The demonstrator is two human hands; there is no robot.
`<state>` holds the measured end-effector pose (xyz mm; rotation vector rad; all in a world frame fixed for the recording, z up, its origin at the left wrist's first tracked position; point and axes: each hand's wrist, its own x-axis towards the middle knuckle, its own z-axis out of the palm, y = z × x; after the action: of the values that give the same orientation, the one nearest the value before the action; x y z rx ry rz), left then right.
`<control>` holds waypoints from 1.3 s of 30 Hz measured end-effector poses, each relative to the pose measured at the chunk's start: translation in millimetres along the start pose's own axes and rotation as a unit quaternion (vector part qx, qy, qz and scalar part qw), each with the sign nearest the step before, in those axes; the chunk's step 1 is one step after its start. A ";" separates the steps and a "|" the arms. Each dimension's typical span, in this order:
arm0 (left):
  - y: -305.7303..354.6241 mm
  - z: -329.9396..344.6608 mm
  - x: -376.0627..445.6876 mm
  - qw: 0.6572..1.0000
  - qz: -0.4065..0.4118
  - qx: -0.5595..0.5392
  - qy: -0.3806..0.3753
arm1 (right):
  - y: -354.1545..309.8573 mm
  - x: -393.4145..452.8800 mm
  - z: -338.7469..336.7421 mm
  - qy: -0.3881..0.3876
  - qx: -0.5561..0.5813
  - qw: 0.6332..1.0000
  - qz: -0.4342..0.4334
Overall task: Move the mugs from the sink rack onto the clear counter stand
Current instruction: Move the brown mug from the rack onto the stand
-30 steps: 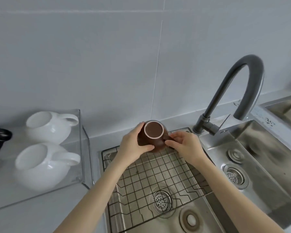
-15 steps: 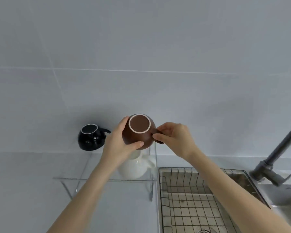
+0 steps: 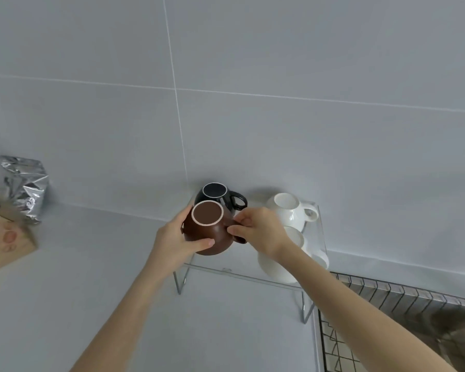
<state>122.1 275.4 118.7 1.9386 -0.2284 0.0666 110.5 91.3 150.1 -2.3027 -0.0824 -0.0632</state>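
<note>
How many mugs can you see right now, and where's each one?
4. Brown mug, upside down, held by left hand and right hand over the clear stand. Black mug behind it. Two white mugs on the stand's right side. Others may be hidden.

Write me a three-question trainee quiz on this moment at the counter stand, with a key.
1. True or false: the brown mug is held upside down, base toward the camera.
2. Which hand pinches the brown mug's handle? A) left hand B) right hand C) neither
3. Fill in: the mug directly behind the brown one on the clear stand is the ____ mug.

Key: 1 true. 2 B; the left hand cups the body from the other side. 3 black. The two white mugs sit at the stand's right end, also inverted.
</note>
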 end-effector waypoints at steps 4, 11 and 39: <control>-15.3 -6.2 5.1 1.000 -0.025 0.006 -0.016 | 2.5 1.6 10.8 -0.006 -0.015 1.000 0.008; -25.6 -18.0 7.5 0.998 -0.055 0.015 -0.041 | -4.0 -0.8 23.9 -0.012 -0.016 0.999 0.025; -25.1 -24.2 16.7 0.992 -0.052 0.089 -0.075 | 12.9 -1.2 23.8 -0.024 0.001 1.000 -0.019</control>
<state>144.8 304.5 107.3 2.1329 -0.2274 -0.1327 110.8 100.4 124.6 -2.3013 -0.1519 -0.0279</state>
